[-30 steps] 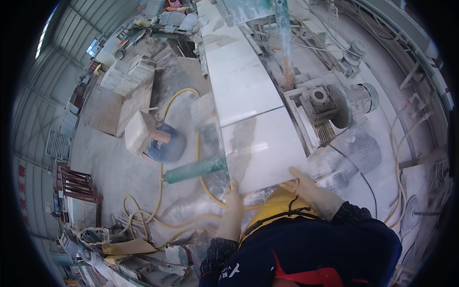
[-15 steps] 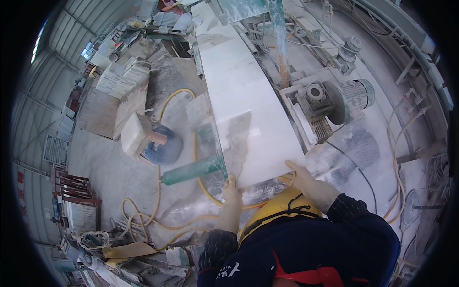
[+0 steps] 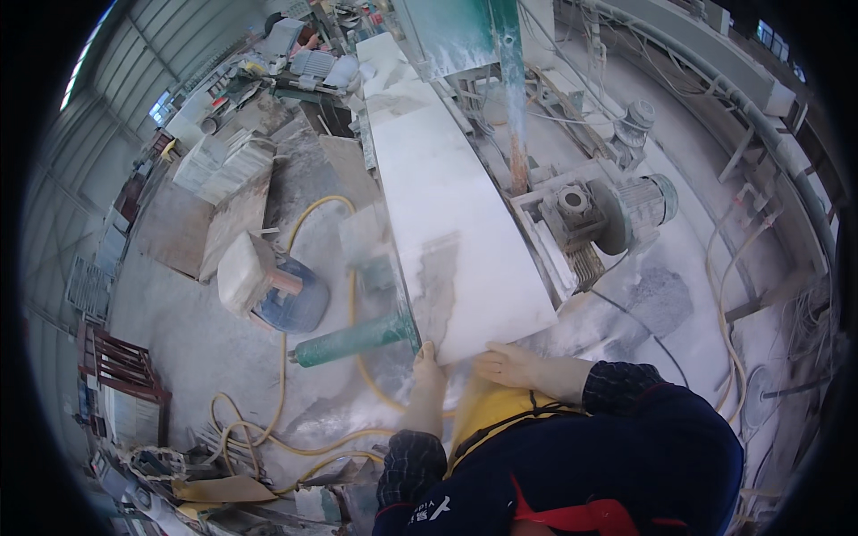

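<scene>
A long white stone slab (image 3: 474, 237) with a grey-brown patch at its near left lies on a conveyor. My left hand (image 3: 428, 368), in a pale glove, grips the slab's near left corner, thumb uppermost. My right hand (image 3: 514, 364), also in a pale glove, is at the middle of the near edge. Its fingers point left and look extended along that edge, not wrapped around it; the palm is hidden. A second pale slab (image 3: 393, 85) lies beyond the first.
A green roller (image 3: 353, 341) juts out left of the slab. A dusty motor (image 3: 617, 214) stands on the right. A blue barrel (image 3: 298, 299) and a looping yellow hose (image 3: 279, 411) are on the floor at left. A green post (image 3: 511, 107) rises beside the conveyor.
My right hand has left the slab's near right corner and moved left along the near edge. My left hand stays on the left corner. The view has shifted slightly.
</scene>
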Demonstrator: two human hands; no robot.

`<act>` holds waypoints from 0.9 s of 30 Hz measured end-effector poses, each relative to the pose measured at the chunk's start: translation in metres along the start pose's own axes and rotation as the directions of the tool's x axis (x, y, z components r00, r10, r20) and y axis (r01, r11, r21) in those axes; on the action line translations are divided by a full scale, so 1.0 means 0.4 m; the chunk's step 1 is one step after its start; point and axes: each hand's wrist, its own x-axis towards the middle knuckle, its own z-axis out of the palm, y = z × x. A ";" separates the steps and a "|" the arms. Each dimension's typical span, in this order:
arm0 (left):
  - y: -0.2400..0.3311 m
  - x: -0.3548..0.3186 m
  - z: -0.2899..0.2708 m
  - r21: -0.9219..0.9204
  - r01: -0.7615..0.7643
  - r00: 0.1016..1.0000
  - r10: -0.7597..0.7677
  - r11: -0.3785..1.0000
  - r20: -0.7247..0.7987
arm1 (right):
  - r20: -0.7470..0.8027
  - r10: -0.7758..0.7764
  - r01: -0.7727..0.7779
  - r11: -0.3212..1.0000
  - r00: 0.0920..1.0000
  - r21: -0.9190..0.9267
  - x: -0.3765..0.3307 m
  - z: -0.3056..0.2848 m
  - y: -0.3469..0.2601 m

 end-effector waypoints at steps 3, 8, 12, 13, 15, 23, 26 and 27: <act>-0.024 0.001 -0.078 -0.033 -0.119 0.985 0.122 0.992 0.122 | 0.094 -0.168 0.182 0.971 0.981 -0.158 0.026 -0.011 0.007; -0.087 -0.129 -0.352 -0.110 -0.035 0.962 0.004 0.993 -0.273 | 0.311 -0.292 0.420 0.731 0.905 -0.537 0.041 -0.047 0.018; -0.202 -0.425 -0.558 -0.447 -0.372 0.789 0.023 0.813 -0.614 | 0.243 -0.223 0.327 0.726 0.944 -0.605 0.011 -0.004 -0.008; -0.235 -0.522 -0.595 -0.375 -0.444 0.669 0.023 0.814 -0.743 | 0.217 -0.218 0.305 0.766 0.951 -0.565 0.001 0.011 -0.008; -0.294 -0.709 -0.654 -0.274 -0.474 0.418 -0.060 0.837 -0.907 | -0.010 -0.112 0.113 0.990 0.994 0.080 -0.003 0.037 -0.019; -0.499 -1.194 -0.650 0.444 -0.088 -0.181 0.424 0.892 -0.887 | -0.009 -0.259 0.248 0.932 0.966 -0.265 0.052 -0.008 -0.005; -0.463 -1.140 -0.660 0.479 0.349 -0.262 0.575 0.805 -0.775 | 0.105 -0.310 0.318 0.793 0.945 -0.520 0.072 -0.010 -0.022; -0.451 -1.133 -0.660 0.463 0.447 -0.273 0.610 0.765 -0.744 | 0.055 -0.306 0.284 0.781 0.950 -0.557 0.070 -0.002 -0.023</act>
